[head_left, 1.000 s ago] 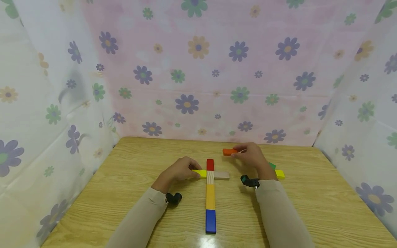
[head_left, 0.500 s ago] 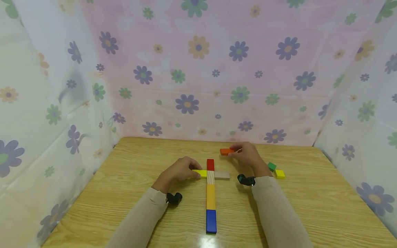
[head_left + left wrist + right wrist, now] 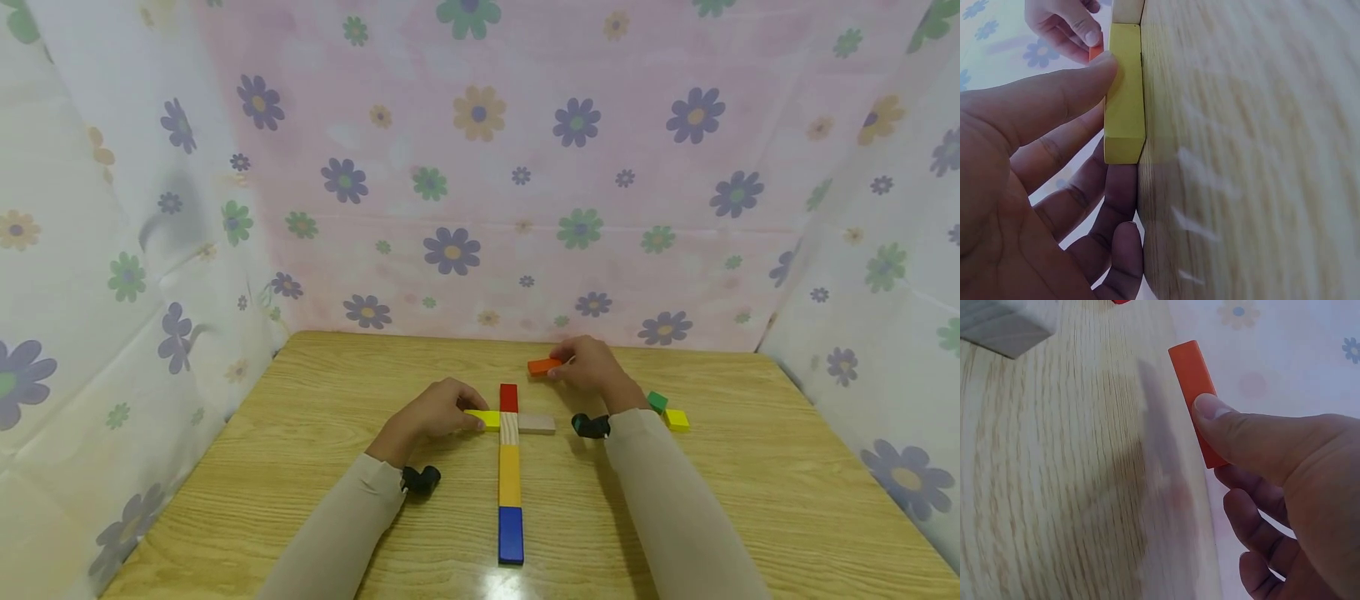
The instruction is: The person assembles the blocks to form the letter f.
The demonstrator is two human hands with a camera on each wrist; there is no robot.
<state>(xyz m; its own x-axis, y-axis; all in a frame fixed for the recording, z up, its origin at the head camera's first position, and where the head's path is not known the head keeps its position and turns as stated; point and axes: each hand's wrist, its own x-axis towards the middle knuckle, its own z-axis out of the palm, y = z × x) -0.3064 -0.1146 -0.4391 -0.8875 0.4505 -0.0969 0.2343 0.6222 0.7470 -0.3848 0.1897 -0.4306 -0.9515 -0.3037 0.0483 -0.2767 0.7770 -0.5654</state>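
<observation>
My left hand (image 3: pixel 442 408) pinches a yellow block (image 3: pixel 1125 94) between thumb and fingers; its end touches the grained wooden block (image 3: pixel 508 428) at the middle of a flat cross of blocks on the table. Up from that middle lies a red block (image 3: pixel 508 397). An amber block (image 3: pixel 509 475) and then a blue block (image 3: pixel 511 535) run toward me, while a pale wooden block (image 3: pixel 536 424) forms the right arm. Beyond the cross, slightly right of the red block, my right hand (image 3: pixel 596 367) holds an orange block (image 3: pixel 1192 375) by one end, raised off the table.
Right of the right forearm, a green block (image 3: pixel 657 402) and a yellow cube-like block (image 3: pixel 677 420) lie close together on the wooden table (image 3: pixel 750 500). Flowered cloth (image 3: pixel 517 200) hangs behind and along both sides. Each wrist carries a small black camera.
The right hand has shifted left with the orange block, nearer to the red block's far end. This uncovers more of the green and yellow blocks. My left hand stays in place.
</observation>
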